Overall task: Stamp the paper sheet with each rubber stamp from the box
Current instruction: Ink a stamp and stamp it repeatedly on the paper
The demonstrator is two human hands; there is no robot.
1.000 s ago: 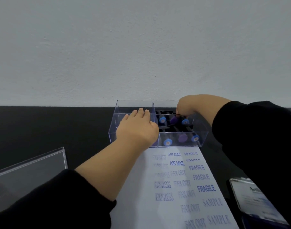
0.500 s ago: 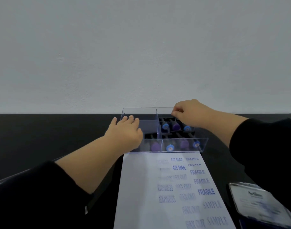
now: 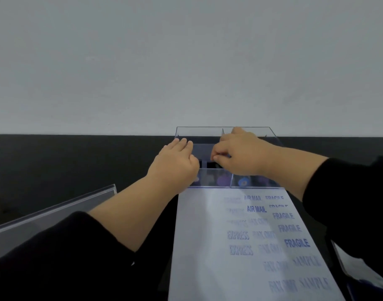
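Observation:
A clear plastic box with a middle divider stands at the table's far edge. Through its front wall I see rubber stamps with purple and blue knobs. My left hand rests with straight fingers on the box's left side. My right hand reaches across the divider, and its fingertips pinch a black stamp in the left compartment. The white paper sheet lies in front of the box and bears several blue prints such as AIR MAIL, FRAGILE and EXPRESS.
A clear acrylic lid lies at the lower left on the black table. A white-topped flat case sits at the lower right, partly behind my right sleeve. A white wall rises just behind the box.
My right hand has moved left from the right compartment, across the divider, and closed its fingertips on a black stamp. My left hand stays on the box's left side.

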